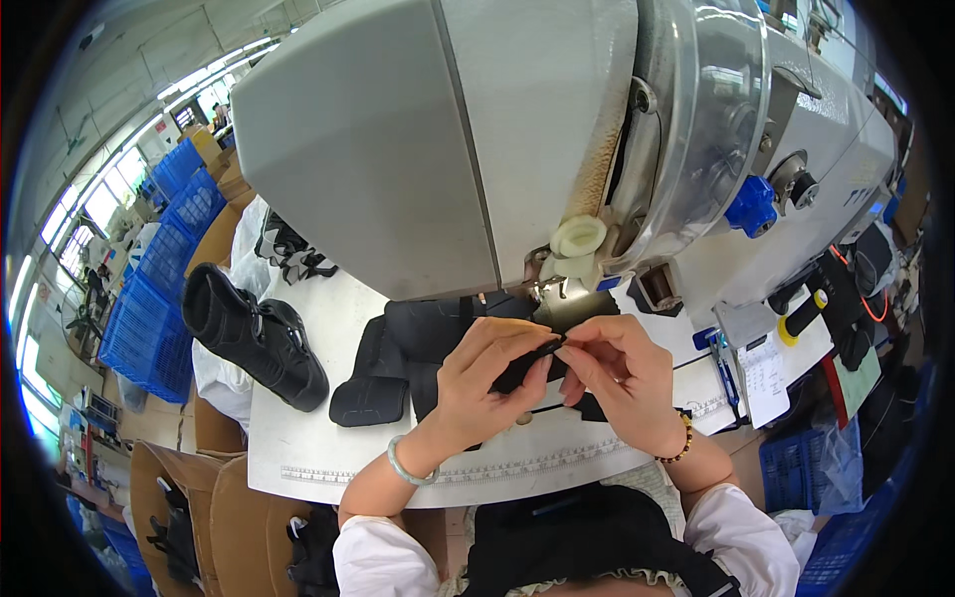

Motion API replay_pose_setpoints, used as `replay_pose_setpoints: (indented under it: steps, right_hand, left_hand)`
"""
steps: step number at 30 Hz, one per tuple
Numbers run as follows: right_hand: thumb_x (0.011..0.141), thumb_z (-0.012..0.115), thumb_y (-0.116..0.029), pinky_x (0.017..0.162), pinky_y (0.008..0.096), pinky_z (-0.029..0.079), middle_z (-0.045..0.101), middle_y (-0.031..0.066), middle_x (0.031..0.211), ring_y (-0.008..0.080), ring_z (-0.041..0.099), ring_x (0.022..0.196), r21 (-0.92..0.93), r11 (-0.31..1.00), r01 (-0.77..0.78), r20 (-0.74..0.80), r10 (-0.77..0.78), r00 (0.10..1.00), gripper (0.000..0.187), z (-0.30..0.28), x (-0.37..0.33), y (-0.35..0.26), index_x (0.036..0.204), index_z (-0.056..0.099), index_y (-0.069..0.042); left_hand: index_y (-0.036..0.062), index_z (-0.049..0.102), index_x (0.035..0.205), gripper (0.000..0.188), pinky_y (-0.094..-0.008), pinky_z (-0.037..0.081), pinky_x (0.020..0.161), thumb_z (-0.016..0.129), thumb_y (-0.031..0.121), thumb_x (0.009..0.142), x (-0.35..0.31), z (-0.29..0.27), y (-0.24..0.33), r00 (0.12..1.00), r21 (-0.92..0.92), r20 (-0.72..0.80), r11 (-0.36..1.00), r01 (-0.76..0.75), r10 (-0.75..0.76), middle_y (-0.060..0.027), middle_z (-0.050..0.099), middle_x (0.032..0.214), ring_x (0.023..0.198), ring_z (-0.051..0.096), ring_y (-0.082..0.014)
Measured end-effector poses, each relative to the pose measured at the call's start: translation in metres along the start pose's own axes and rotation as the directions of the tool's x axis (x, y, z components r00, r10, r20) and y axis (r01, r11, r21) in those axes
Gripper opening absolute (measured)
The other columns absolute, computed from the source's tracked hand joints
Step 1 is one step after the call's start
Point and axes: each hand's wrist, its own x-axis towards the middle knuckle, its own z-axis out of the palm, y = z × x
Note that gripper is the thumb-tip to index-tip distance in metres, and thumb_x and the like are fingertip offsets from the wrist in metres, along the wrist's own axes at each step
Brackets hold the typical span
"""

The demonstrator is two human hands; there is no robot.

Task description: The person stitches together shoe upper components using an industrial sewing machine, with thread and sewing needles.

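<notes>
My left hand (490, 383) and my right hand (622, 378) meet in front of the sewing machine (383, 149), both with fingers pinched. Between them they grip a small black fabric piece (525, 366), its edge held at the fingertips. Just beyond my fingers is the machine's metal sewing area (574, 303). Black padded pieces (373, 383) lie on the white table to the left of my left hand, partly hidden by it. What lies inside my curled fingers is covered.
A black boot (257, 338) stands on the table (288, 448) at the left. A ruler strip (497, 463) runs along the front edge. To the right are a paper sheet (764, 380), a blue tool (724, 368) and a thread spool (804, 318). Cardboard boxes (239, 517) sit lower left.
</notes>
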Motion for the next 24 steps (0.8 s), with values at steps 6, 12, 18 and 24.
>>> replay_pose_setpoints:
  steps: [6,12,18,24]
  right_hand:
    - [0.081,0.063,0.001,0.052,0.0205,0.05,0.057,0.0071,0.09,0.0098,0.06,0.062,-0.287,0.936,0.202,0.087,-0.184,0.979,0.022,-0.008,0.009,0.002,0.103,0.061,-0.001]
    - [0.079,0.06,0.008,0.053,0.0194,0.051,0.051,0.0072,0.094,0.0088,0.058,0.065,-0.305,0.885,0.353,0.14,-0.325,0.935,0.016,-0.011,0.013,0.009,0.095,0.061,0.003]
    - [0.075,0.066,0.003,0.056,0.0208,0.05,0.058,0.0068,0.088,0.0104,0.059,0.065,-0.316,0.87,0.378,0.105,-0.363,0.926,0.02,-0.009,0.014,0.012,0.094,0.061,-0.001]
    - [0.074,0.066,0.004,0.055,0.0204,0.049,0.058,0.0051,0.084,0.0102,0.06,0.064,-0.239,0.921,0.307,0.147,-0.278,0.949,0.019,-0.011,0.021,0.006,0.091,0.059,0.0]
  left_hand:
    - [-0.0012,0.062,0.087,0.023,-0.0294,0.047,0.064,0.067,-0.004,0.065,0.002,0.003,-0.001,0.999,0.024,-0.051,1.0,0.003,-0.002,-0.01,0.064,0.085,0.072,0.059,-0.0227]
    - [-0.0033,0.062,0.087,0.019,-0.0267,0.049,0.064,0.064,-0.006,0.068,0.003,0.002,0.001,1.0,0.046,-0.01,0.999,0.011,-0.011,-0.0121,0.064,0.085,0.073,0.06,-0.0222]
    - [-0.0034,0.063,0.088,0.018,-0.0269,0.047,0.063,0.063,-0.006,0.07,0.004,0.0,0.005,0.999,0.047,0.018,0.998,0.037,-0.038,-0.0109,0.064,0.085,0.072,0.059,-0.0215]
    - [-0.0039,0.063,0.088,0.018,-0.0272,0.047,0.062,0.063,-0.006,0.07,0.004,-0.001,0.003,0.997,0.053,0.045,0.997,0.054,-0.056,-0.0112,0.063,0.084,0.071,0.057,-0.0223]
